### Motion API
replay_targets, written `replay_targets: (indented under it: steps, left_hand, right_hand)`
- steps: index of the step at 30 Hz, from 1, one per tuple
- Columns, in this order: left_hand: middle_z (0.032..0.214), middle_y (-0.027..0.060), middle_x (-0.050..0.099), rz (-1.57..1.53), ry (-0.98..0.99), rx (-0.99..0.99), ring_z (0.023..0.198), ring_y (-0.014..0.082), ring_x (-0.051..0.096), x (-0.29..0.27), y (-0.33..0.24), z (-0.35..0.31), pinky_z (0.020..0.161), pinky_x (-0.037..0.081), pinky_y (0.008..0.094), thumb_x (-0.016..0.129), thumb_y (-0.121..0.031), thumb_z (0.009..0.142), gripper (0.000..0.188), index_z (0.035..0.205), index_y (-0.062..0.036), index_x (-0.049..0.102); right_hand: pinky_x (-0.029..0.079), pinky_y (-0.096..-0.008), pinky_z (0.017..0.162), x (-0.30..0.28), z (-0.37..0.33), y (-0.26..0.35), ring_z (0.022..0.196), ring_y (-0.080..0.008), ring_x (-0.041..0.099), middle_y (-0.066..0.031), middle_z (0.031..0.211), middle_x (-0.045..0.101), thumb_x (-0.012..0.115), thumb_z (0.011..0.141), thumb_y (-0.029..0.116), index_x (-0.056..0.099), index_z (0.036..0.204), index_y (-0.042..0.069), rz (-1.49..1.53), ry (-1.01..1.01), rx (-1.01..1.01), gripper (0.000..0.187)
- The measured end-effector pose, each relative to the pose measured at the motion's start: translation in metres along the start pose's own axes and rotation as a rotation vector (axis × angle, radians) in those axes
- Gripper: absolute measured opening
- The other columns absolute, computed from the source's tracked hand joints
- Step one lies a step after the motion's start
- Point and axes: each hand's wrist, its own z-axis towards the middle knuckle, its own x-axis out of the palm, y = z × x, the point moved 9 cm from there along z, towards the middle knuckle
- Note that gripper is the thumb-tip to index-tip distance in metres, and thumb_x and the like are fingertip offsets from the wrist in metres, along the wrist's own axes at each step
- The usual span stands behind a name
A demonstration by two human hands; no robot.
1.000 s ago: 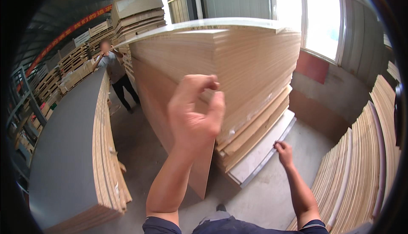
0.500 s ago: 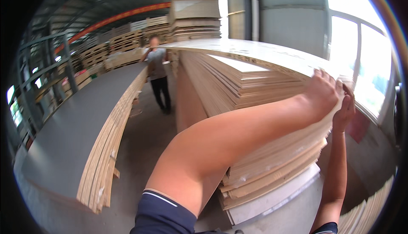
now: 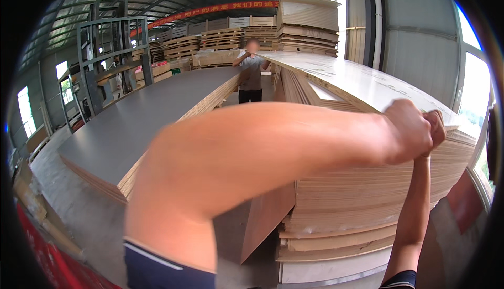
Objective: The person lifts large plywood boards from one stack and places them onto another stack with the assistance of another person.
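Observation:
A large white-faced board [image 3: 367,81] lies at a slant over a tall stack of boards [image 3: 357,192] on my right. My left arm reaches across the view, and my left hand [image 3: 407,131] is closed on the board's near edge, slightly blurred. Right beside it, my right hand [image 3: 434,123] comes up from below with fingers curled at the same edge. The two hands touch or overlap, so part of the grip is hidden. At the board's far end stands a co-worker [image 3: 251,73] in a grey shirt, hands raised near its corner.
A dark grey-topped stack of boards [image 3: 152,110] stands to the left, across a narrow aisle. A forklift [image 3: 113,52] is behind it. Pallets [image 3: 218,39] and another tall board stack [image 3: 307,23] are at the back. Windows line the right wall [image 3: 420,37].
My view has swung left and my left arm now fills more of the middle. Both hands stay at the board's near edge, and their fingers look more tightly curled.

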Motion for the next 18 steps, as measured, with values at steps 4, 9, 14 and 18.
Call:
replay_targets:
  steps: [4,9,14,18]
  left_hand:
    - [0.07,0.009,0.067,0.037,-0.007,-0.056,0.068,0.0258,0.069,-0.033,0.032,-0.089,0.059,0.055,0.0357,0.062,-0.01,0.068,0.003,0.068,-0.0084,0.064]
    - [0.077,0.0079,0.068,0.203,0.138,-0.28,0.072,0.0261,0.069,-0.076,0.073,-0.231,0.062,0.055,0.0372,0.067,-0.008,0.064,0.011,0.075,-0.0075,0.065]
    - [0.077,0.0122,0.065,0.324,0.179,-0.507,0.07,0.0305,0.065,-0.128,0.126,-0.407,0.06,0.053,0.0393,0.066,-0.006,0.069,0.029,0.097,-0.0047,0.06]
    - [0.089,0.0163,0.068,0.32,0.223,-0.65,0.079,0.0323,0.066,-0.165,0.165,-0.544,0.07,0.055,0.0376,0.063,-0.002,0.067,0.035,0.102,-0.0014,0.063]
  right_hand:
    - [0.037,-0.0314,0.05,0.066,0.009,0.101,0.052,-0.0216,0.046,-0.0087,0.055,0.046,0.051,0.09,0.01,0.052,0.059,0.0,-0.017,-0.055,-0.085,0.033]
    - [0.037,-0.0325,0.048,0.153,0.009,0.232,0.05,-0.0216,0.046,-0.0059,0.055,0.048,0.063,0.083,0.011,0.05,0.056,0.005,-0.031,-0.001,-0.221,0.031]
    - [0.049,-0.0339,0.07,0.241,-0.002,0.354,0.08,-0.0231,0.06,-0.0069,0.086,0.062,0.07,0.077,0.015,0.062,0.094,0.007,-0.017,0.333,-0.391,0.02]
    - [0.049,-0.0401,0.092,0.258,-0.022,0.292,0.103,-0.0262,0.061,-0.0093,0.113,0.064,0.065,0.071,0.0,0.055,0.126,0.012,-0.389,0.543,-0.259,0.058]
